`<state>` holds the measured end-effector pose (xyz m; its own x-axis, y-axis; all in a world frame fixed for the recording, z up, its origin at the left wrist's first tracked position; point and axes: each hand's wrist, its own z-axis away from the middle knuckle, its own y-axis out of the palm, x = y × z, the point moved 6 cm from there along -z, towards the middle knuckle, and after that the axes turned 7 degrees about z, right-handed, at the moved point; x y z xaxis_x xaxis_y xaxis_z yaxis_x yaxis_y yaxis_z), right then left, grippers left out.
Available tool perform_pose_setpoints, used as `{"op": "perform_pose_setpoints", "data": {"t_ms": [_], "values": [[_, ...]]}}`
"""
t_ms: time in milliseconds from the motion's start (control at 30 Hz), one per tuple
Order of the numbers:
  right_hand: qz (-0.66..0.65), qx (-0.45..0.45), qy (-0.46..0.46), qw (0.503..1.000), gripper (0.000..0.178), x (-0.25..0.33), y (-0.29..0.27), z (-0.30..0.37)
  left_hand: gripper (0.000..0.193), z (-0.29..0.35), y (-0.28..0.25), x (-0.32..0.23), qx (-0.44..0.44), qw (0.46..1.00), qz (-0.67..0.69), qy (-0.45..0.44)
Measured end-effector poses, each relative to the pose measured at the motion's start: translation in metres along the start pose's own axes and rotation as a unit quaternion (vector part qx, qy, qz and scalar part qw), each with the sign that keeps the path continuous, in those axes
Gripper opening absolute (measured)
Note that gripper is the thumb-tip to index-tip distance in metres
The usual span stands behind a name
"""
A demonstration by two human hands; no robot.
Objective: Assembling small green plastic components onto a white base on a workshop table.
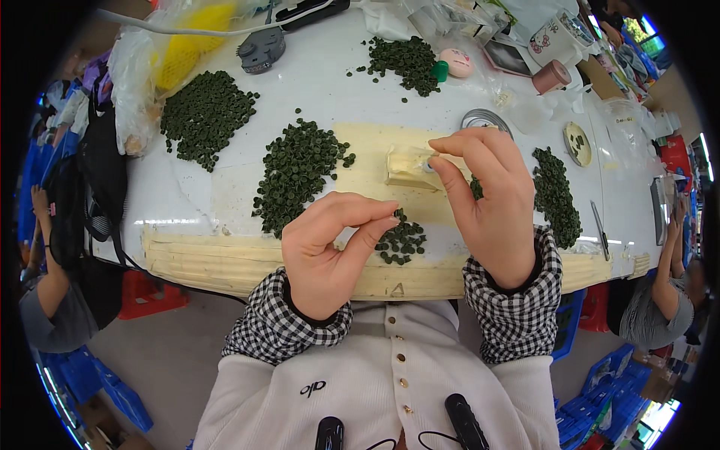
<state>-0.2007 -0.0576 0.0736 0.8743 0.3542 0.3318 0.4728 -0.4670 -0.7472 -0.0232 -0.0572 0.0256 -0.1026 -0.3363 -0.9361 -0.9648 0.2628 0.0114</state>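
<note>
My left hand [322, 244] is in a pinch, thumb and forefinger tips together above a small heap of dark green round pieces [403, 241]. Whatever those fingertips hold is too small to make out. Beside a pale yellow tape-wrapped block [409, 168], my right hand [491, 199] curls with thumb and forefinger close together. A tiny pale bluish bit shows at its thumb tip, against the block's right end; its kind cannot be told. A large heap of the same green pieces [298, 171] lies just beyond my left hand.
More green heaps lie at the far left [206, 118], far middle [405, 64] and right [555, 199]. Farther back are a white mug [555, 41], a pink spool [551, 77] and a round dish [577, 144]. Tweezers [600, 230] lie right. Other people sit at both sides.
</note>
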Motion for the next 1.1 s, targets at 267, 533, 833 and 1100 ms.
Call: {"op": "perform_pose_setpoints", "data": {"t_ms": [267,533,833,1100], "values": [[-0.143,0.106,0.061,0.982,0.028,0.023,-0.011,0.031,0.018,0.001,-0.002,0.0,-0.008,1.0,-0.001,-0.009],[-0.222,0.087,0.056,0.97,0.037,0.031,0.004,0.047,0.02,0.0,0.0,-0.001,0.004,1.0,-0.011,0.01],[-0.171,0.064,0.066,0.981,0.032,0.02,-0.007,0.046,0.018,-0.003,0.004,-0.002,0.034,0.998,-0.06,0.012],[0.087,0.089,0.092,0.988,0.016,-0.016,-0.028,0.078,0.01,-0.006,-0.014,-0.006,0.087,0.962,-0.258,-0.019]]}}
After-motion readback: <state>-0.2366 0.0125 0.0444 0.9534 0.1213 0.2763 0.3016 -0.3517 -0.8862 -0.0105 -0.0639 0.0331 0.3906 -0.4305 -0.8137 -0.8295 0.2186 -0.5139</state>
